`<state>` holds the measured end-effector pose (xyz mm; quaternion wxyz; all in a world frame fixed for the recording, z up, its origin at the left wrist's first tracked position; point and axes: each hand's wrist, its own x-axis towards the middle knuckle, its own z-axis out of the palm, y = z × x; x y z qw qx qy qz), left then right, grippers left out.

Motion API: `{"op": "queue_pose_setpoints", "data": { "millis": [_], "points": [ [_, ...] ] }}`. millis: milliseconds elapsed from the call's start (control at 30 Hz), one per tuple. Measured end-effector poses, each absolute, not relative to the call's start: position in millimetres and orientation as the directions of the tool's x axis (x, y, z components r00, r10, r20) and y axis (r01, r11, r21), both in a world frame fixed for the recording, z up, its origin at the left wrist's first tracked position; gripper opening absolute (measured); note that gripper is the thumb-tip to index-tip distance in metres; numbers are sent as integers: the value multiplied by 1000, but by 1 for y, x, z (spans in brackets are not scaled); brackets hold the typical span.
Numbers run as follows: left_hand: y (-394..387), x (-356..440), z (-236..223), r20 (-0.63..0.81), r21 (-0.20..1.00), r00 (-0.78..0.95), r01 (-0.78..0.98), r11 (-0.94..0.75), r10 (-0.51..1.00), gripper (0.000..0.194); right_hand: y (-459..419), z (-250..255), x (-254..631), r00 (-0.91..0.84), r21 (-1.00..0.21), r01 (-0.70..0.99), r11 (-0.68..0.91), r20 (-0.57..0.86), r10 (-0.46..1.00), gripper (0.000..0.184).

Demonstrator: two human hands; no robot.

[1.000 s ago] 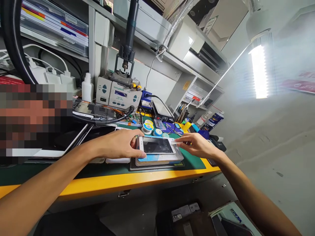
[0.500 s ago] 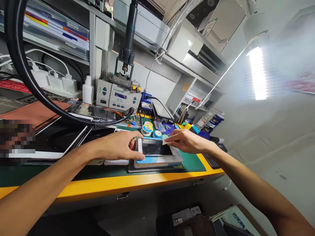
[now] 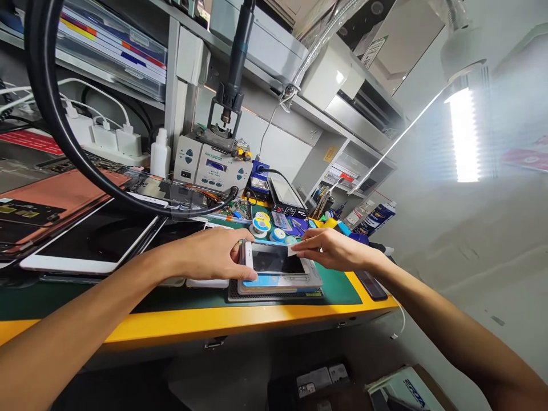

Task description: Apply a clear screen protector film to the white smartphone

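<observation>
A white-framed smartphone [image 3: 277, 260] with a dark screen lies face up on a pale, flat stack [image 3: 295, 282]. My left hand [image 3: 218, 251] grips its left end, thumb on the near edge and fingers at the far edge. Over the right part of the screen, my right hand [image 3: 327, 247] is closed in a pinch on a small white flat piece [image 3: 292, 250]. That piece touches or nearly touches the glass; its material cannot be made out. A perforated dark pad [image 3: 274, 298] sits under the stack.
Tablets [image 3: 89, 234] lie to the left on the green mat [image 3: 338, 285]. Behind the phone stand solder spools [image 3: 260, 225], a hot-air station [image 3: 209, 165] and a white bottle [image 3: 160, 154]. A thick black hose [image 3: 81, 160] loops over the left side. A dark phone [image 3: 371, 285] rests at the right edge.
The whole view has shifted a little to the right and down. Both hands keep nearly the same places on the phone, and the white piece has barely moved over the screen.
</observation>
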<state>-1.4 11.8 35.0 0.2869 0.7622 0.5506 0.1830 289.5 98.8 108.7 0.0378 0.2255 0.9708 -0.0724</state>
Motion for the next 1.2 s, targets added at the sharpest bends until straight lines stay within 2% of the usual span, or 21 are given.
{"op": "queue_pose_setpoints", "data": {
  "millis": [200,333,433,567,867,1200],
  "points": [
    [9,0,38,-60,651,313,732,-201,948,82,104,103,270,-907,-128,421,898,-76,414,35],
    [9,-1,38,-62,668,317,718,-196,947,87,103,108,280,-877,-124,479,869,-25,480,35],
    [10,-3,37,-63,667,332,716,-208,941,90,96,117,300,-812,-113,584,804,-73,579,38],
    [11,-5,37,-41,633,347,734,-244,937,79,80,119,324,-774,-114,632,767,-141,617,39],
    [14,-4,35,-76,663,348,718,-214,934,79,75,103,338,-825,-158,565,810,-109,554,34],
    [16,-4,34,-88,651,325,734,-193,942,84,74,105,315,-900,-140,434,890,-117,421,35]
  ]
}}
